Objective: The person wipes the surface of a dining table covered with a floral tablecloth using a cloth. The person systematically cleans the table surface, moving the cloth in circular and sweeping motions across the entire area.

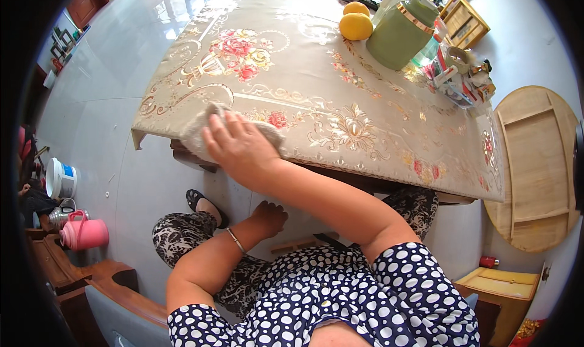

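Note:
A beige-grey cloth (202, 134) lies bunched at the near left corner of the table, partly over its edge. My right hand (240, 147) presses down on this cloth, fingers forward across it, and my right arm reaches over to the left. The tablecloth (292, 55) under it is beige and shiny, with printed flowers and scrolls. Below the table edge, over my lap, my left hand (267, 219) is loosely closed, with nothing visible in it. A bracelet (235, 240) circles that wrist.
On the table's far right stand a green canister (401, 35), two orange-yellow fruits (356, 25) and a basket of small items (462, 79). A round wooden board (535, 164) leans at the right. A pink kettle-like jug (85, 232) and a white bucket (61, 178) are at the left.

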A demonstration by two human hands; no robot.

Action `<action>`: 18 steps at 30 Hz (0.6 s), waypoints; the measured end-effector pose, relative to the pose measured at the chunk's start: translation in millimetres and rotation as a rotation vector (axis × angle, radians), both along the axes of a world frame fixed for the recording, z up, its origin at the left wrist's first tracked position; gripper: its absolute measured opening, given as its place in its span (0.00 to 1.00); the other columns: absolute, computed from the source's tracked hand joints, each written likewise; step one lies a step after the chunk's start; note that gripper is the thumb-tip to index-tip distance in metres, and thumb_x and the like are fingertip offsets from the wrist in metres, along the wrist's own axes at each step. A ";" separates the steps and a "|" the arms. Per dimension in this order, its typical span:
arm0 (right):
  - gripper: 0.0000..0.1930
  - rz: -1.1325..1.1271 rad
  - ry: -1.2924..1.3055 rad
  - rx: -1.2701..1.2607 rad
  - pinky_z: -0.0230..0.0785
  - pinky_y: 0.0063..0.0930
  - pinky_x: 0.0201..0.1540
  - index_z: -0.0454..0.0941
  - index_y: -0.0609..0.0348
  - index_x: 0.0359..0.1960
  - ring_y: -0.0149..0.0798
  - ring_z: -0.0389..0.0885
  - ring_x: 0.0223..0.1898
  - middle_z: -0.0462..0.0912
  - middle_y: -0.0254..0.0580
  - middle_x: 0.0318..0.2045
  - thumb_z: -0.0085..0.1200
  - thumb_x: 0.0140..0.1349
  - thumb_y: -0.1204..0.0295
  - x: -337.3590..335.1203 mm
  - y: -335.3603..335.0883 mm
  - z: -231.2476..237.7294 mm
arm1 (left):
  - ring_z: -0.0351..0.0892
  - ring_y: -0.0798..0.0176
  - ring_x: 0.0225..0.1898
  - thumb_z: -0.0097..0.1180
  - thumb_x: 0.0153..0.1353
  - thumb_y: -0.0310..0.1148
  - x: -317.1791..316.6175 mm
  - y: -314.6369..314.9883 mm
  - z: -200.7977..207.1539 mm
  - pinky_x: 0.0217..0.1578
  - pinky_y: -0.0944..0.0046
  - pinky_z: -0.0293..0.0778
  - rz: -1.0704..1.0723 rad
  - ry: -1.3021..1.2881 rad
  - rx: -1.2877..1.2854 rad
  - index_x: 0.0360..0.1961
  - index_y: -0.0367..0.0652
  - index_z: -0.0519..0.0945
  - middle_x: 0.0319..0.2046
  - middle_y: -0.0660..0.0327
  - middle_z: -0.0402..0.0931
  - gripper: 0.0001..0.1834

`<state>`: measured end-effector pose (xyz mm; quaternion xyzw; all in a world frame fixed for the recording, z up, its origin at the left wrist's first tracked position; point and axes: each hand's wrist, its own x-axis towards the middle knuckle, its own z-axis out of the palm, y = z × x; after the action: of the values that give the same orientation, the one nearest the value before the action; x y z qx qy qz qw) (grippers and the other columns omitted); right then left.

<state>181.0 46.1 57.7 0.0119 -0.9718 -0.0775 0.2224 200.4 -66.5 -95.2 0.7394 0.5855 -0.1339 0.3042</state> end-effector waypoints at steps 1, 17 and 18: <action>0.26 0.011 -0.004 -0.027 0.60 0.45 0.61 0.63 0.66 0.58 0.58 0.66 0.59 0.66 0.58 0.58 0.46 0.58 0.69 -17.2 -5.8 -2.1 | 0.72 0.50 0.51 0.62 0.50 0.41 -1.7 -0.7 -7.0 0.50 0.53 0.68 0.010 -0.017 0.112 0.47 0.44 0.76 0.48 0.53 0.74 0.23; 0.27 0.049 -0.003 -0.283 0.61 0.46 0.60 0.69 0.65 0.55 0.58 0.67 0.58 0.70 0.55 0.56 0.53 0.51 0.69 76.0 34.7 7.1 | 0.76 0.54 0.44 0.62 0.51 0.45 -6.3 8.0 10.6 0.44 0.53 0.71 0.038 0.031 0.071 0.42 0.46 0.78 0.41 0.57 0.76 0.20; 0.27 0.011 -0.022 -0.297 0.61 0.45 0.60 0.69 0.64 0.54 0.56 0.67 0.58 0.70 0.54 0.56 0.55 0.49 0.69 96.0 42.8 9.5 | 0.77 0.55 0.42 0.62 0.51 0.45 -6.6 6.0 10.0 0.43 0.53 0.71 0.046 0.020 0.100 0.40 0.46 0.79 0.39 0.58 0.77 0.19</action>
<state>277.1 88.9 67.2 -0.0150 -0.9748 0.0683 0.2116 193.7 -60.5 -85.2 0.7387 0.6112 -0.1049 0.2639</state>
